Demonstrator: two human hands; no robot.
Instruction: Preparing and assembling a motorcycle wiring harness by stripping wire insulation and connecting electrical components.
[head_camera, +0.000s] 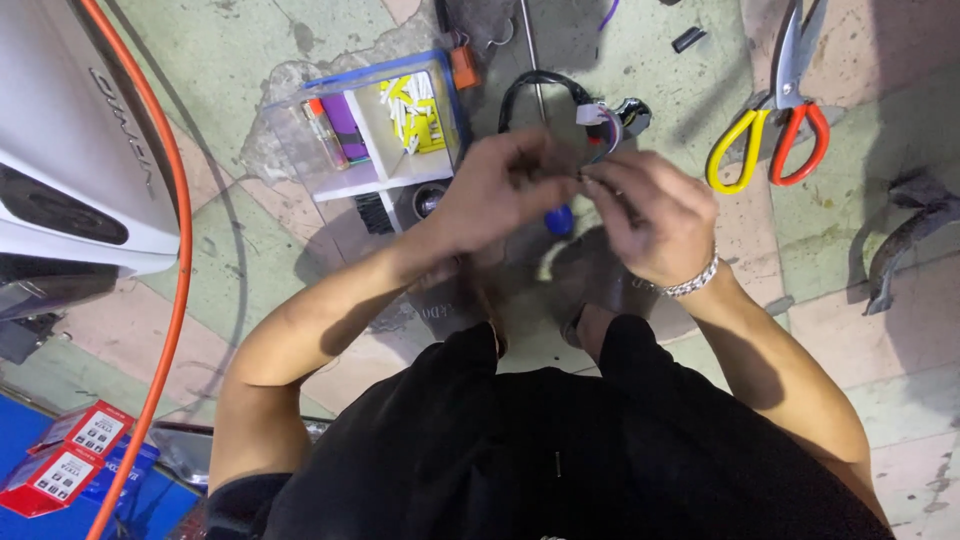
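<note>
My left hand (495, 190) and my right hand (650, 215) meet over a bundle of thin coloured wires (604, 135) that ends a thick black cable (530, 88). Both hands pinch the wire ends between their fingertips, close together. A white connector and a small black part (632, 113) sit at the bundle's far end. A silver bracelet (692, 282) circles my right wrist. A blue tool handle (560, 220) shows just below the hands. What lies between the fingers is mostly hidden.
A clear plastic parts box (375, 125) with a blue rim holds yellow-white pieces and lighters, far left of the hands. Shears with yellow and red handles (775, 125) lie at the right. An orange hose (172, 270) runs along a white scooter body (70, 150). Red boxes (70, 455) sit lower left.
</note>
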